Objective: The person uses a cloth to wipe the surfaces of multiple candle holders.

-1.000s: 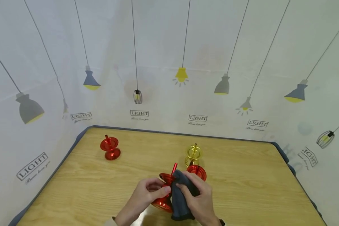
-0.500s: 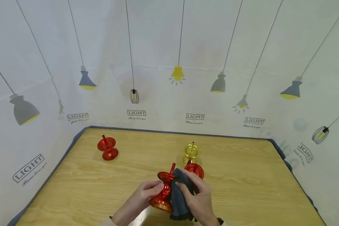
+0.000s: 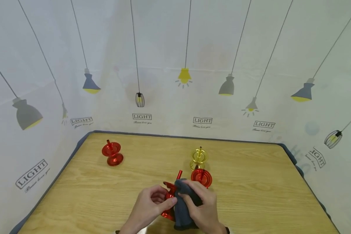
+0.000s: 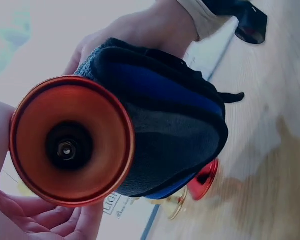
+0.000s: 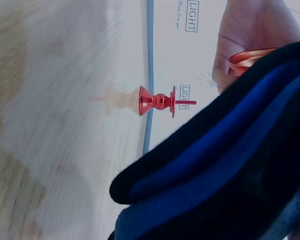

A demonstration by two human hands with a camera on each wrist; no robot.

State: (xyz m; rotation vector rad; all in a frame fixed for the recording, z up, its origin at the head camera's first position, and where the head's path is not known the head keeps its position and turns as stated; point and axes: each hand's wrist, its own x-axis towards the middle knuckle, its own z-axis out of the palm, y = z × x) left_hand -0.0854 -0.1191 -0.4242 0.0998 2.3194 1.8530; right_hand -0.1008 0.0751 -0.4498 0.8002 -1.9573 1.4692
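My left hand [image 3: 149,206] holds a shiny red candlestick [image 3: 168,214], tilted, its thin tube leaning up to the right. In the left wrist view its hollow base [image 4: 32,145] faces the camera, with a nut deep inside. Around a folded dark blue-grey cloth [image 3: 182,213], my right hand [image 3: 203,204] curls its fingers and presses it against the candlestick's right side. The cloth hides much of the stem and dish. In the right wrist view the cloth [image 5: 225,145] fills the lower right, and only a bit of the red rim [image 5: 247,59] shows behind it.
Another red candlestick [image 3: 115,159] stands at the back left of the wooden table [image 3: 251,195]. Just beyond my right hand are a third red one [image 3: 197,177] and a gold one [image 3: 204,157]. A white sheet printed with lamps [image 3: 163,39] surrounds the table.
The held candlestick tipped its base toward me, then turned back. The cloth has slid down slightly and covers more of it. My left fingers have shifted their grip; the standing candlesticks stay put.
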